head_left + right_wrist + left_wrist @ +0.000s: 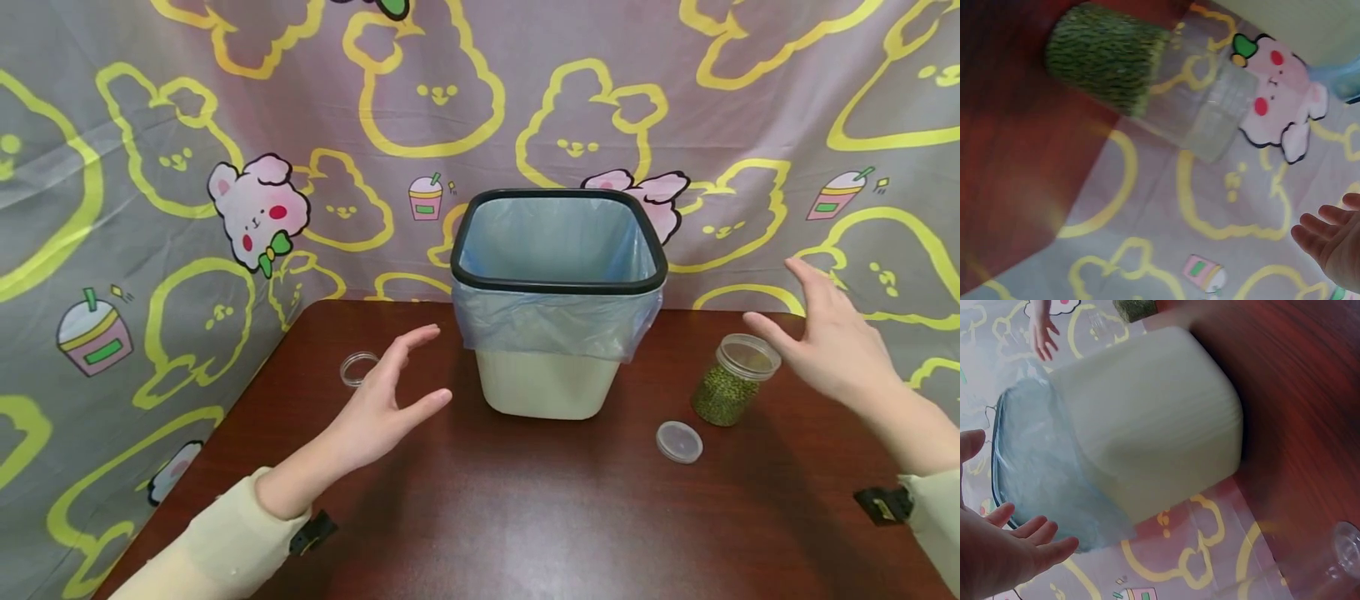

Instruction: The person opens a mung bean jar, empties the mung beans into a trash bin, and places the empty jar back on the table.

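A cream trash can [551, 383] with a black rim stands at the back middle of the table, lined with a pale blue plastic bag [555, 321] folded over its edge. My left hand [382, 404] hovers left of the can, fingers and thumb apart, holding nothing. Over on the right, my right hand [840, 342] is raised beside a clear jar [727, 383] partly filled with green beans, its fingers extended. The jar stands upright without a lid; whether the hand touches it I cannot tell in the head view, but the right wrist view shows them apart.
A round translucent lid [679, 442] lies in front of the jar. At the left is a small clear round piece [358, 368], partly behind my left hand. Patterned cloth [442, 100] hangs behind and left of the dark wooden table [510, 517].
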Demonstrator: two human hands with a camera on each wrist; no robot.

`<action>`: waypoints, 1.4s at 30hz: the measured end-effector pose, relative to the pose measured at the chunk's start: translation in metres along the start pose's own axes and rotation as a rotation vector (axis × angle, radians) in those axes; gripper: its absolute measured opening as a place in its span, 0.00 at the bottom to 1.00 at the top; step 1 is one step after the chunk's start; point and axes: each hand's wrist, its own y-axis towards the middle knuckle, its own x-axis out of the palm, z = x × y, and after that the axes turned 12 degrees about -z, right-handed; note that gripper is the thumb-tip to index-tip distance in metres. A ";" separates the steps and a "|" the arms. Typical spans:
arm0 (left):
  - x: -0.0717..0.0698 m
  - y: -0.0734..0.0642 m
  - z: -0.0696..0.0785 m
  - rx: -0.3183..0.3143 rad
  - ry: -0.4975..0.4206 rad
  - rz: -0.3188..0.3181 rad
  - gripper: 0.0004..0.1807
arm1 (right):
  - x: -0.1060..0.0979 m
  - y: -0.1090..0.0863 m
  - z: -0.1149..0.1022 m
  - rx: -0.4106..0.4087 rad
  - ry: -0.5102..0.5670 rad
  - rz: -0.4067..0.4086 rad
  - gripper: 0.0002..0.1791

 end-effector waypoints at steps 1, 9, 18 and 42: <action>0.001 0.000 0.002 0.008 -0.002 -0.004 0.39 | 0.002 -0.001 0.003 0.009 0.009 -0.006 0.47; 0.012 0.003 0.011 0.060 0.023 -0.037 0.40 | 0.021 -0.010 0.024 0.030 0.124 -0.062 0.46; 0.019 0.003 0.016 0.099 0.032 -0.078 0.39 | 0.049 -0.020 0.040 0.069 0.353 -0.068 0.52; 0.038 0.019 0.021 0.193 -0.051 -0.160 0.37 | 0.095 -0.016 0.054 0.010 0.436 -0.070 0.33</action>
